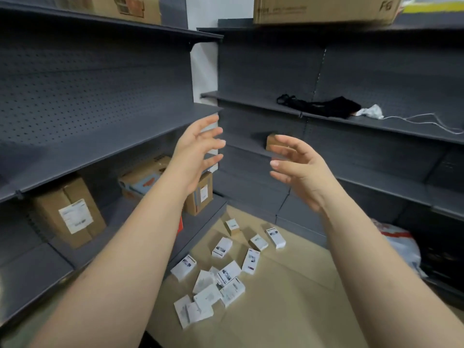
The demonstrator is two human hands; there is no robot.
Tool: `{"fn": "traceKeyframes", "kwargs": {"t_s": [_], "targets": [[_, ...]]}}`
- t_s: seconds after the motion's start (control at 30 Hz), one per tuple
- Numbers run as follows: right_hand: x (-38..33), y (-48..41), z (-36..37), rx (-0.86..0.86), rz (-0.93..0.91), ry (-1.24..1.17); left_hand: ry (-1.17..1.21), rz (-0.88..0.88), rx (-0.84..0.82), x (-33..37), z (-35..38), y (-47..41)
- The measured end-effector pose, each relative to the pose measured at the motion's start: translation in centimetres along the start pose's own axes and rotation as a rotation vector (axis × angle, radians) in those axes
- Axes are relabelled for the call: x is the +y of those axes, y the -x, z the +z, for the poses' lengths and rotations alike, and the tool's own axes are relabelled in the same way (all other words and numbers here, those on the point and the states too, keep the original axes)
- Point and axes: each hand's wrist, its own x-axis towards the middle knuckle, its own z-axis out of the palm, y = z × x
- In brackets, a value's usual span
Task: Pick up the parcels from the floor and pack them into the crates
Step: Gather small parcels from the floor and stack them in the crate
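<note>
Standing widest in view, the grey shelving (105,136) is taken as the landmark; its two runs are joined at a corner. At the foot of the shelving, tan floor (296,302) is seen. Brown cardboard boxes (69,212) are stored on the shelving's lowest left shelf.

In front of the shelving's middle shelves both hands are raised. The left hand (200,149) and the right hand (298,172) are held apart, palms turned toward each other and fingers spread and loosely bent. Nothing is gripped by either.

At the foot of the shelving, near its corner, the parcels (227,272) are scattered. They are small white cartons with dark printed labels, several overlapping in a loose heap and a few set apart nearer the corner. No crate is shown.

The picking-up step is judged not yet begun, since no parcel is lifted. For the next move, a reach down to the heap is called for. Such light cartons can probably be pinched by their edges.
</note>
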Motion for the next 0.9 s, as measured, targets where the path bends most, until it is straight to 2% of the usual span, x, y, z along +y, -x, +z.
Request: {"fn": "traceKeyframes", "kwargs": {"t_s": [0.3,0.57,0.77,0.9], "targets": [[0.3,-9.9,-0.3,0.055,-0.036,0.007,0.016,-0.047,-0.218,-1.5,0.3,-10.9],[1.2,-18.6,0.0,0.056,-0.064,-0.018,0.071,-0.045,-0.29,-2.6,-1.0,-20.5],[3.0,-23.4,-2.5,0.096,-0.076,-0.024,0.056,-0.147,-0.435,-4.9,0.5,-26.6],[3.1,-25.8,-5.5,0.118,-0.072,-0.028,0.063,-0.131,-0.403,-6.5,3.8,-29.8]]}}
